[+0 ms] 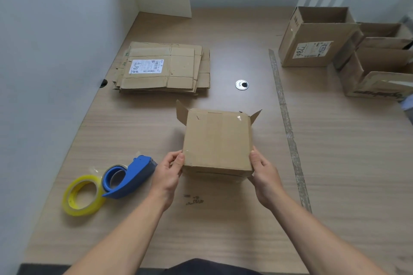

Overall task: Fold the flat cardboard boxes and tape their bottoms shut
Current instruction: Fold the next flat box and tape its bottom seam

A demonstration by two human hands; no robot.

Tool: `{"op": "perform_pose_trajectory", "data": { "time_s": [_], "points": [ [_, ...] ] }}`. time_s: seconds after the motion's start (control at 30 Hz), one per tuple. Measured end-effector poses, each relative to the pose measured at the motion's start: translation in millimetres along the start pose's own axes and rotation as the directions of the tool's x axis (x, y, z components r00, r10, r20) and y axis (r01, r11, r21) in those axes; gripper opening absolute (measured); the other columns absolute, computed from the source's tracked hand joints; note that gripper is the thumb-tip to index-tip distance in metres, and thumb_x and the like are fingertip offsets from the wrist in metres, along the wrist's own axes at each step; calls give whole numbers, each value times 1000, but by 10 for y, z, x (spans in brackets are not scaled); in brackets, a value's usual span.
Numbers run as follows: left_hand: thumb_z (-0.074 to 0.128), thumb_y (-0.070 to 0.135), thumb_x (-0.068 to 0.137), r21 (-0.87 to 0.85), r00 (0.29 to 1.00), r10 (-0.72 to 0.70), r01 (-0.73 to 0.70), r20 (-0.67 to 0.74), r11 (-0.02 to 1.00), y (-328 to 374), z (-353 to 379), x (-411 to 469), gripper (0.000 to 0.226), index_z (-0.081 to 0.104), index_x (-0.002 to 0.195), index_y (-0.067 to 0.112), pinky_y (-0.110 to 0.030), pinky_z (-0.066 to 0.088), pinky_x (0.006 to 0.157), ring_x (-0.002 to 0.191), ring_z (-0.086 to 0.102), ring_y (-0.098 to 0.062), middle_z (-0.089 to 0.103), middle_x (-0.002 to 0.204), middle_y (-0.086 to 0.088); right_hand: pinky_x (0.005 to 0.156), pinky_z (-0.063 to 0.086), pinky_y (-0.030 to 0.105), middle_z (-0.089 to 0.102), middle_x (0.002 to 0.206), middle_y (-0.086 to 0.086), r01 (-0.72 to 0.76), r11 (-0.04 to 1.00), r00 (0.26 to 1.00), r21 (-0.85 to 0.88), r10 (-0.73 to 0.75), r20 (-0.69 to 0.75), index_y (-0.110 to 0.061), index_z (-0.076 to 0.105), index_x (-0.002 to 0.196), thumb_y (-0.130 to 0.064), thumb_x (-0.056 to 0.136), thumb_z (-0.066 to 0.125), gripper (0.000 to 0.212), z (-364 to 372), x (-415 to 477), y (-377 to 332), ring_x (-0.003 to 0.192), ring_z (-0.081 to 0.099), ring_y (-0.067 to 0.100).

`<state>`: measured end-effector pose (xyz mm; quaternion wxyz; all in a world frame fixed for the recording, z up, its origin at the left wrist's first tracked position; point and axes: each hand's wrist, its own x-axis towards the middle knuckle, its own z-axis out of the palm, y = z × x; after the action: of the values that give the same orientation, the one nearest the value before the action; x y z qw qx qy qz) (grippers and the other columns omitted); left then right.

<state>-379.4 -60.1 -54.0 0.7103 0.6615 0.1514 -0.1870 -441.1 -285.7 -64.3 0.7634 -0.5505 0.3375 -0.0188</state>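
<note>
A small cardboard box (218,138) lies on its side in the middle of the wooden table (223,219), its open flaps sticking out at the far end. My left hand (167,174) grips its near left corner with thumb on top. My right hand (264,173) grips the near right corner the same way. A stack of flat cardboard boxes (165,68) lies at the back left. A blue tape dispenser (129,177) and a yellow-cored roll of clear tape (82,195) sit left of my left hand.
Several folded, open-topped boxes (317,38) stand at the back right. A round metal cable grommet (241,84) is set in the table behind the box. A strip of worn tape (288,127) runs along the table seam on the right. White walls close the left and back.
</note>
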Motion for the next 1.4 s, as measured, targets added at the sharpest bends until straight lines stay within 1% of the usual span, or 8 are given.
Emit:
{"op": "perform_pose_trajectory", "data": {
  "time_s": [0.13,0.37,0.53,0.63,0.77,0.97,1.17,1.4],
  "points": [
    [49,17,103,-76,996,-80,82,33,994,-1,-3,3,32,59,134,20,-26,47,101,114,64,-8,70,123,4,116,37,41,62,132,-18,35,994,992,-108,-22,121,-28,50,144,-24,99,58,46,-53,8,47,127,55,5],
    [56,32,100,229,1000,-9,3,25,973,-35,-22,42,37,54,137,32,-38,41,111,123,55,-12,58,133,6,108,40,21,60,132,-24,164,935,986,-315,-148,74,-28,51,144,-27,99,60,46,-93,17,84,121,53,-11],
    [50,43,99,294,997,3,-27,83,955,-25,-42,11,44,54,141,29,-40,40,113,127,53,-14,58,136,1,110,44,40,59,136,-8,42,981,995,-191,-24,98,-35,38,150,-22,98,61,58,-66,27,16,121,59,7],
    [50,38,101,369,991,78,-113,107,923,16,-24,-21,42,53,142,29,-38,39,113,126,52,-9,55,136,7,94,52,46,56,134,-15,-48,985,992,-167,66,107,-52,30,147,-34,98,59,60,-72,43,-144,116,60,8],
    [62,33,95,275,983,98,-138,154,952,139,-29,-85,28,58,122,35,-27,49,98,115,62,-5,67,121,13,68,56,33,65,119,-26,-22,992,990,-122,39,134,-52,52,126,-42,99,55,30,-60,22,-331,101,65,-6],
    [67,34,93,425,956,195,-273,219,863,267,-65,-153,63,37,148,38,-30,48,97,118,55,-9,57,127,3,100,45,49,62,126,2,195,979,978,-56,-190,82,-22,53,127,-47,92,62,44,-66,-59,-386,121,58,20],
    [73,49,77,289,956,239,-280,168,915,358,-137,-247,57,50,129,37,-38,48,103,126,53,-10,59,129,15,98,47,47,61,131,-12,267,952,949,-151,-232,216,-46,48,132,-80,77,49,64,-190,-206,-466,123,59,10],
    [73,55,71,199,939,318,-339,134,919,428,-146,-353,63,53,129,38,-47,49,102,121,59,-16,64,127,6,87,55,38,64,127,-3,337,938,922,-76,-313,230,-37,52,130,-62,87,52,50,-119,-334,-497,117,62,17]
  ]
}}
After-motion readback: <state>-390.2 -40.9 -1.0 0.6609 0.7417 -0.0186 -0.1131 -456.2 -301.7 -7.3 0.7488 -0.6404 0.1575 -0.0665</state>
